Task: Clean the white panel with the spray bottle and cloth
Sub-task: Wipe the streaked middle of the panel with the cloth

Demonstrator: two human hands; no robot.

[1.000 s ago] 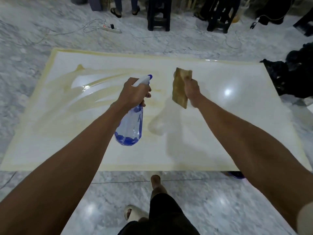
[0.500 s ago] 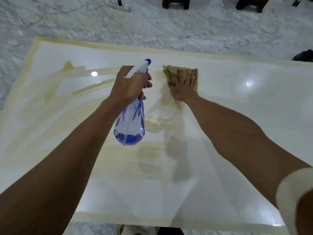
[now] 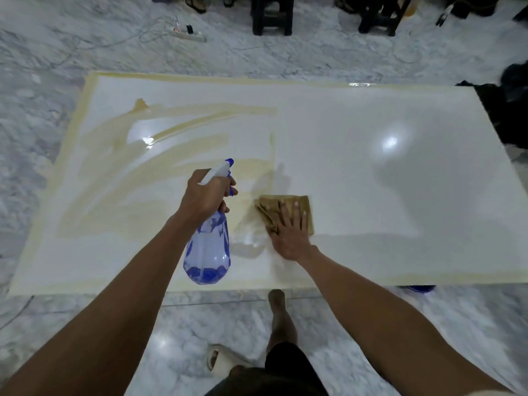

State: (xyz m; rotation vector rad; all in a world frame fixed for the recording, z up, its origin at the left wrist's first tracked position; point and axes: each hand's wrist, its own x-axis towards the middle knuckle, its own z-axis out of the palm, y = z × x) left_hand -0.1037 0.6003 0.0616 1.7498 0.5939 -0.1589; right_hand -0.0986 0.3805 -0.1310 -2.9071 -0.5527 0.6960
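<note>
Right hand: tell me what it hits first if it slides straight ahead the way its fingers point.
The right hand lies flat on the cloth, fingers pointing to the far edge. Ahead lies only bare white panel; the path looks free up to that edge.

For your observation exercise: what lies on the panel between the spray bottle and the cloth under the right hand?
In the head view, nothing solid: only bare white panel with a wet sheen separates the spray bottle from the cloth.

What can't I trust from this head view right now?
- Panel under the cloth: hidden by cloth and right hand.
- Spray bottle trigger: covered by left hand.
- Blue thing below the panel's near edge: mostly hidden.
- Far stools: cut off by the top edge.
</note>
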